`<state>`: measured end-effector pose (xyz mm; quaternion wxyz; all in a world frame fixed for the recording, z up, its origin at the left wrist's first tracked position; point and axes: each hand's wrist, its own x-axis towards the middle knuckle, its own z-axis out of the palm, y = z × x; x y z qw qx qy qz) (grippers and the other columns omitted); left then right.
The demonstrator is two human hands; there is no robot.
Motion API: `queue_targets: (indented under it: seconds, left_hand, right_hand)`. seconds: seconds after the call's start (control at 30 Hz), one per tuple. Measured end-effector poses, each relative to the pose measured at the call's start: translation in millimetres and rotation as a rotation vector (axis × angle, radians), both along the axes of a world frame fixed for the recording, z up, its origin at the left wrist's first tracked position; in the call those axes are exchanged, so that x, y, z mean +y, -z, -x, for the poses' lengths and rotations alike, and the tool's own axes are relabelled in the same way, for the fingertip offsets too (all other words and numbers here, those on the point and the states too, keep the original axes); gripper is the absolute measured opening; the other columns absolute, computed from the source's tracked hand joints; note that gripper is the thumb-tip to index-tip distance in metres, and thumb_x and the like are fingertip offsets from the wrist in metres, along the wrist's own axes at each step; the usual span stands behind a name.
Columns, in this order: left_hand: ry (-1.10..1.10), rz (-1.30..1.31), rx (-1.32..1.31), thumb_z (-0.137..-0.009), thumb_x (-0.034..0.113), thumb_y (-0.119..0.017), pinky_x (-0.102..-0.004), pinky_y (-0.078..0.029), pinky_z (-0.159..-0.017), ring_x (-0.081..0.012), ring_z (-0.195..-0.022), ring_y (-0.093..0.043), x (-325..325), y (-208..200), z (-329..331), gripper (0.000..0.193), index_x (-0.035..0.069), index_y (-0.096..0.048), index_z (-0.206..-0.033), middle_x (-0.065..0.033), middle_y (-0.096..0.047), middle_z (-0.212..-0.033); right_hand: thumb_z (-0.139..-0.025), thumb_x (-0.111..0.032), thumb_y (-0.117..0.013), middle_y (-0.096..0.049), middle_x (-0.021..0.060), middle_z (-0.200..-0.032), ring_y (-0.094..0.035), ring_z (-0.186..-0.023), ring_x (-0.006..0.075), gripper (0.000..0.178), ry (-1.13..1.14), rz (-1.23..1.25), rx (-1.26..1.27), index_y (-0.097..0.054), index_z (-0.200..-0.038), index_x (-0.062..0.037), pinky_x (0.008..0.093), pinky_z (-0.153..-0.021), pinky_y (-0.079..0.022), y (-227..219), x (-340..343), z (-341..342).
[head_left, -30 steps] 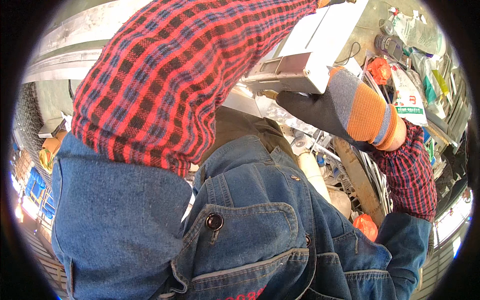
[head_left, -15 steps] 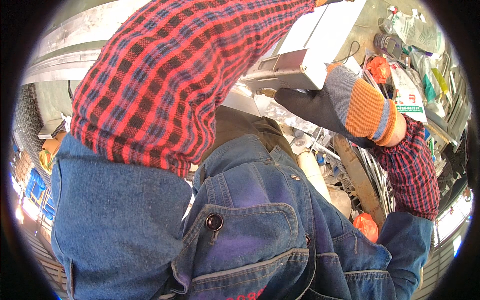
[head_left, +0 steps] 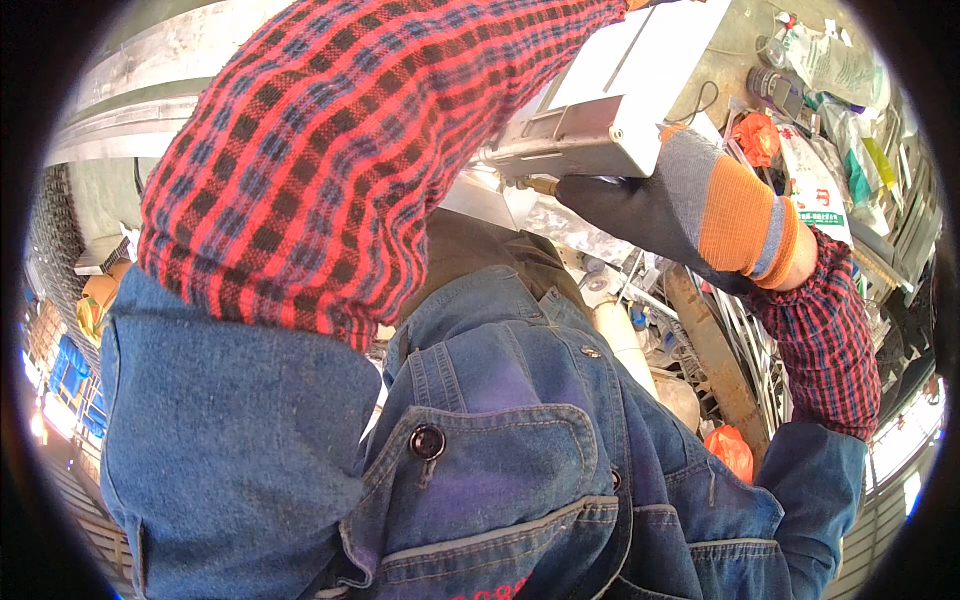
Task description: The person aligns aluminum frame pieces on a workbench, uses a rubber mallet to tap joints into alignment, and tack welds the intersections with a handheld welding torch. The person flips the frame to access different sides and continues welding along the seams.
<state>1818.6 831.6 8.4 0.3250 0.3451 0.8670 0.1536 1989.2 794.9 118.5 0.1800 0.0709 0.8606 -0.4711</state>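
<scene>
My left arm, in a red-and-black checked sleeve cover, reaches across to the top edge. Only a sliver of my left hand (head_left: 640,4) shows there, so its fingers and anything in them are hidden. My right hand (head_left: 690,205), in a knit glove with black coating and orange and grey bands, is closed at the near right end of a metal box-shaped housing (head_left: 575,140). Its black thumb side lies under the housing, beside a small brass-coloured piece (head_left: 541,185). The fingers behind the housing are hidden. A bright white flat surface (head_left: 665,50) extends beyond the housing.
Long pale metal profiles (head_left: 130,125) lie at the far left. To the right are plastic bags, an orange bag (head_left: 757,138) and metal strips. Below my right hand, a rusty bar (head_left: 715,350) and another orange bag (head_left: 730,452) sit among scrap. A thin black cable (head_left: 708,97) curls beyond the housing.
My right hand has shifted very slightly to the right along with the housing's end. My left arm has moved slightly to the left; otherwise the scene looks the same.
</scene>
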Motion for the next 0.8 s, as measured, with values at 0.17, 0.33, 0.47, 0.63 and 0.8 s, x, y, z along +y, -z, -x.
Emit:
queue_targets:
  seconds: [0.17, 0.33, 0.47, 0.63, 0.8]
  left_hand:
    - [0.010, 0.009, -0.035, -0.086, 0.065, -0.085, -0.0603, -0.042, -0.129, -0.0450, -0.161, -0.039, 3.7, 0.9, 0.7, 0.135, 0.006, -0.010, -0.182, -0.0299, -0.036, -0.173]
    - [0.006, -0.029, -0.025, -0.086, 0.064, -0.086, -0.0596, -0.041, -0.129, -0.0463, -0.160, -0.039, 2.6, 6.1, -0.5, 0.136, 0.005, -0.009, -0.181, -0.0312, -0.035, -0.172]
    - [0.004, -0.043, -0.026, -0.086, 0.064, -0.086, -0.0590, -0.041, -0.129, -0.0474, -0.159, -0.039, 2.3, 7.4, -3.3, 0.137, 0.004, -0.009, -0.181, -0.0322, -0.034, -0.171]
    - [-0.001, -0.021, -0.042, -0.086, 0.063, -0.087, -0.0590, -0.040, -0.129, -0.0484, -0.160, -0.038, 5.3, 10.1, -4.8, 0.137, 0.003, -0.008, -0.181, -0.0332, -0.033, -0.172]
    - [-0.013, -0.034, 0.014, -0.085, 0.065, -0.087, -0.0592, -0.037, -0.132, -0.0508, -0.163, -0.032, 9.4, 19.4, -7.7, 0.140, 0.003, -0.006, -0.181, -0.0348, -0.030, -0.173]
  right_hand:
    - [-0.103, -0.028, -0.081, -0.083, 0.0133, -0.100, -0.081, -0.090, 0.0223, 0.031, -0.018, -0.002, 0.024, -0.079, -0.127, -0.0081, 0.0375, -0.078, -0.064, -0.4, 3.3, -2.5]
    - [-0.103, -0.027, -0.081, -0.083, 0.0131, -0.100, -0.081, -0.090, 0.0222, 0.031, -0.030, -0.001, 0.046, -0.079, -0.127, -0.0080, 0.0374, -0.078, -0.063, -0.4, 5.8, -4.7]
    - [-0.103, -0.027, -0.081, -0.083, 0.0130, -0.099, -0.081, -0.090, 0.0221, 0.030, -0.039, -0.001, 0.064, -0.079, -0.127, -0.0078, 0.0373, -0.078, -0.063, -1.3, 8.3, -7.3]
    - [-0.103, -0.027, -0.081, -0.083, 0.0129, -0.099, -0.081, -0.090, 0.0220, 0.030, -0.046, -0.002, 0.077, -0.079, -0.127, -0.0077, 0.0372, -0.078, -0.063, -2.0, 11.1, -10.2]
    - [-0.103, -0.027, -0.081, -0.083, 0.0128, -0.099, -0.081, -0.090, 0.0219, 0.030, -0.056, -0.004, 0.093, -0.079, -0.126, -0.0075, 0.0371, -0.078, -0.063, -3.0, 13.9, -13.4]
